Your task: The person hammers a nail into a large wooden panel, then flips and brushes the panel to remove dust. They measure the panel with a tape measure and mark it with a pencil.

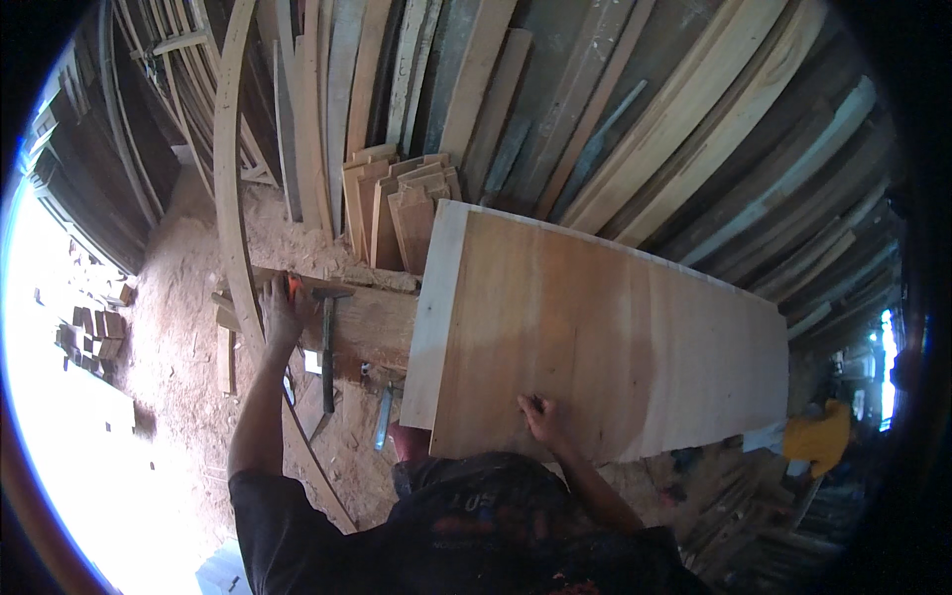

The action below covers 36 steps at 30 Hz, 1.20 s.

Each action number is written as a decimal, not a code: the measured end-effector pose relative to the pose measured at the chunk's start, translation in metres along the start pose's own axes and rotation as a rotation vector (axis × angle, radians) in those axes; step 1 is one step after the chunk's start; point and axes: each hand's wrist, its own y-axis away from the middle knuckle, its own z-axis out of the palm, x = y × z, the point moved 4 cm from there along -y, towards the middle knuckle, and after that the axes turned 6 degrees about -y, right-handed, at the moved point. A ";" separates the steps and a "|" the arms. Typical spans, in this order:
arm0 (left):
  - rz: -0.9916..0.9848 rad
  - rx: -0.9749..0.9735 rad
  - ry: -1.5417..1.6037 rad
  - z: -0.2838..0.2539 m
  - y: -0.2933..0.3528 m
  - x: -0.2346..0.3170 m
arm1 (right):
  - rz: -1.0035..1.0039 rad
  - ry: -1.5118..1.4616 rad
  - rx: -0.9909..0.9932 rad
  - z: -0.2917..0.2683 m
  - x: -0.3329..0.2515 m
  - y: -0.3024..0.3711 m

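Note:
A large pale wooden panel [555, 317] lies across the work in front of me, with a lighter board [436, 307] showing along its left edge. Over the panel's near part is my right hand [542, 418], fingers curled closed around something small and dark that I cannot make out. My left hand [284, 319] reaches over the left end of a wooden plank [377, 322], its fingers closed on a small orange object [294, 285] of unclear kind. Just right of that hand lies a hammer [328, 352] with its head on the plank. A blue-handled tool [383, 420] sits nearer to me.
A long curved wood strip [230, 159] rises past my left hand. Short board offcuts [409, 213] stand beyond the panel, before many leaning planks [486, 79]. Wood blocks [97, 332] are piled at the left. A person in yellow [819, 438] is at the far right.

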 end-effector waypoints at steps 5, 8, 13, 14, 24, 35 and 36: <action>-0.370 0.074 0.663 -0.055 0.015 0.037 | 0.024 -0.006 -0.031 0.002 -0.005 0.000; -0.439 -0.093 0.819 -0.064 0.067 0.071 | -0.010 0.127 -0.095 0.003 -0.033 0.002; -0.494 -0.749 0.755 -0.031 0.217 0.166 | -0.035 0.298 -0.479 0.038 -0.086 0.019; -0.424 -0.832 0.697 -0.026 0.242 0.188 | -0.116 0.309 -0.560 0.049 -0.094 0.023; -0.445 -0.519 0.553 -0.039 0.351 0.286 | -0.100 0.214 -1.113 0.056 -0.067 0.056; -0.831 -0.755 0.789 -0.051 0.420 0.288 | -0.389 0.125 -0.893 0.010 -0.092 0.080; -0.800 -0.774 0.804 -0.050 0.419 0.285 | -0.422 0.101 -0.837 0.007 -0.096 0.077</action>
